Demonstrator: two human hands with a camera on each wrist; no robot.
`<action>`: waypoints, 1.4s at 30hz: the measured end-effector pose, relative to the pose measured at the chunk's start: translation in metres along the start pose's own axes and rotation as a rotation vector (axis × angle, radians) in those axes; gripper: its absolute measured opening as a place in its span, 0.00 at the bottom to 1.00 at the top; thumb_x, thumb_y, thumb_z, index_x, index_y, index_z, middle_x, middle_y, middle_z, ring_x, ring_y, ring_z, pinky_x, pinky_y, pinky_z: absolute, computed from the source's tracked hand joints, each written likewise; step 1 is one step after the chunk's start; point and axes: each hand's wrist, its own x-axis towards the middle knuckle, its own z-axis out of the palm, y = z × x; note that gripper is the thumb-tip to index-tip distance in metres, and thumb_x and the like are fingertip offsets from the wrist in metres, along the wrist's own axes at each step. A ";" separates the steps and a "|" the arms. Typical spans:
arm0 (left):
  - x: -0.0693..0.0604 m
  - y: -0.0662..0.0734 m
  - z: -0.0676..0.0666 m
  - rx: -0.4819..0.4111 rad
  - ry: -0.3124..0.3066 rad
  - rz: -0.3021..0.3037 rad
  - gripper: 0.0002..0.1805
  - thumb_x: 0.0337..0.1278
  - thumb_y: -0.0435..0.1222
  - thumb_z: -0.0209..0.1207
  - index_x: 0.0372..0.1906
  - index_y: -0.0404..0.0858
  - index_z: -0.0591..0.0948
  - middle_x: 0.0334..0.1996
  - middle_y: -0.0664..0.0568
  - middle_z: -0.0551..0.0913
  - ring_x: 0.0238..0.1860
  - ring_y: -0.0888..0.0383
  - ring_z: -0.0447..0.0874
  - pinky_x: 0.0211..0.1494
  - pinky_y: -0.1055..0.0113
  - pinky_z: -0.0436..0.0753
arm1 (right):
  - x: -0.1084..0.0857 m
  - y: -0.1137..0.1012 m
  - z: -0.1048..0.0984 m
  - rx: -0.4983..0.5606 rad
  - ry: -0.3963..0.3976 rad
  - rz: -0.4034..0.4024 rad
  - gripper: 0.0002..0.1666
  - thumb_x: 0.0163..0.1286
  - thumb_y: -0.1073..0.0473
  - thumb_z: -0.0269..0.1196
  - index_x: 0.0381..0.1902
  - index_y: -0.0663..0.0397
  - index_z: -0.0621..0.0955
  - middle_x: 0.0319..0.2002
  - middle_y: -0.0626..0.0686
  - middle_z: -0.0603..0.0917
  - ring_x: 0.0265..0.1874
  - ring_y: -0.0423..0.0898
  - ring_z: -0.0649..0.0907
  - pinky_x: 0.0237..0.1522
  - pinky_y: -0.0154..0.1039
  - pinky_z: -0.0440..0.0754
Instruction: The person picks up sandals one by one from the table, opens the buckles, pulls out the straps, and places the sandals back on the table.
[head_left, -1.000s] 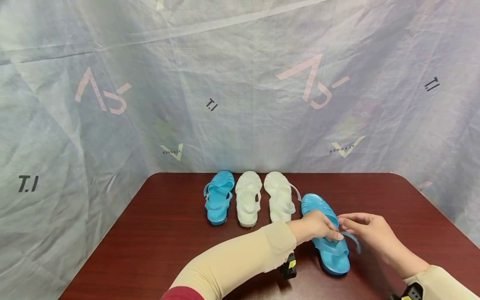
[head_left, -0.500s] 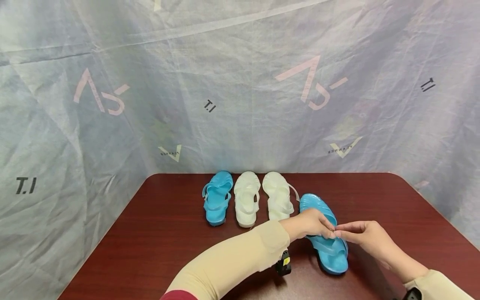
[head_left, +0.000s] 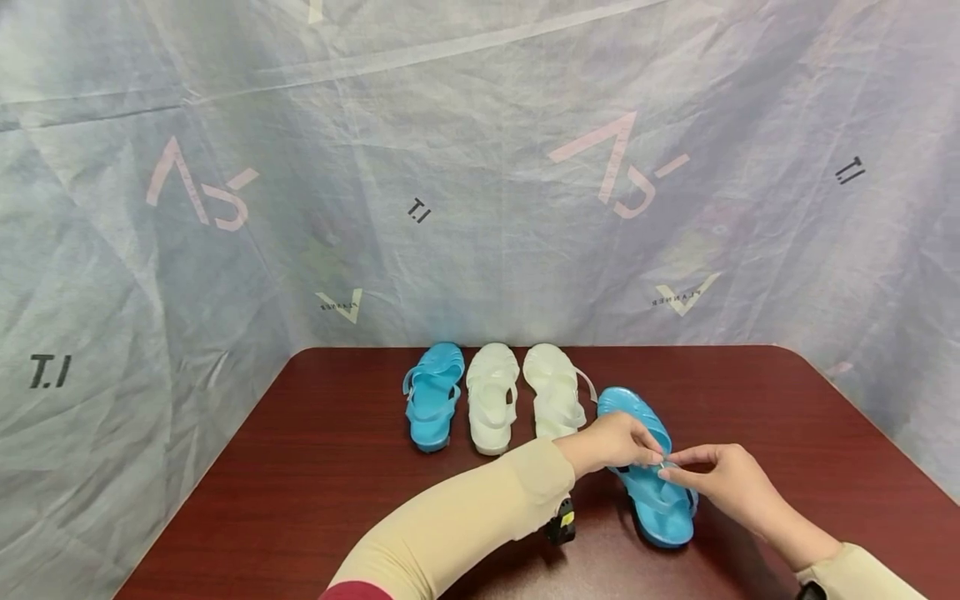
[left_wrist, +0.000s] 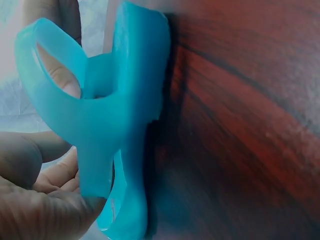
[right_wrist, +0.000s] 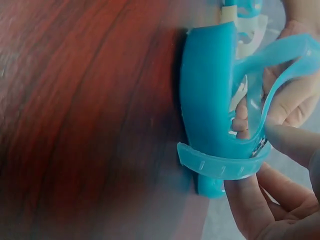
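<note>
A blue jelly sandal lies on the table, toe pointing away and heel toward me. My left hand reaches over it from the left. Thumb and fingers pinch a blue strap at the sandal's side, as the left wrist view shows. From the right, my right hand meets the left fingertips over the sandal, its thumb and fingers pinching the strap by a small buckle. The slotted strap end sticks out past the right fingers toward the table. Fingers partly hide the buckle.
Left of my hands stand two white sandals and another blue sandal, in a row at the back of the dark red wooden table. Behind the table hangs a grey printed cloth.
My right hand has moved left to the left fingertips and now pinches the strap. The strap end that hung out at the sandal's right has been drawn in. My left hand has shifted slightly left.
</note>
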 end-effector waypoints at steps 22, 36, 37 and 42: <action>-0.004 0.004 0.009 0.123 0.211 0.058 0.02 0.52 0.42 0.69 0.30 0.53 0.91 0.25 0.67 0.85 0.30 0.75 0.77 0.29 0.82 0.74 | -0.004 -0.003 0.003 0.108 0.026 0.077 0.30 0.65 0.43 0.65 0.53 0.62 0.83 0.48 0.60 0.86 0.48 0.51 0.83 0.37 0.37 0.82; -0.001 0.009 0.012 -0.037 0.215 0.048 0.03 0.51 0.35 0.70 0.30 0.45 0.86 0.21 0.61 0.82 0.25 0.70 0.76 0.27 0.79 0.76 | -0.001 0.002 -0.006 0.212 -0.027 0.083 0.28 0.62 0.43 0.67 0.53 0.57 0.84 0.47 0.55 0.87 0.38 0.33 0.83 0.39 0.37 0.84; 0.000 0.009 0.012 -0.022 0.213 0.051 0.03 0.51 0.36 0.70 0.29 0.45 0.86 0.21 0.61 0.82 0.25 0.70 0.76 0.27 0.79 0.75 | -0.002 0.003 -0.005 0.216 -0.020 0.079 0.28 0.63 0.43 0.67 0.53 0.57 0.84 0.49 0.56 0.86 0.38 0.32 0.82 0.39 0.37 0.84; 0.000 0.008 0.011 0.030 0.209 0.046 0.03 0.52 0.38 0.70 0.27 0.48 0.86 0.20 0.63 0.80 0.25 0.70 0.74 0.27 0.79 0.75 | -0.004 0.005 -0.001 0.305 -0.012 0.089 0.30 0.64 0.43 0.66 0.55 0.58 0.82 0.56 0.59 0.82 0.42 0.28 0.82 0.45 0.39 0.86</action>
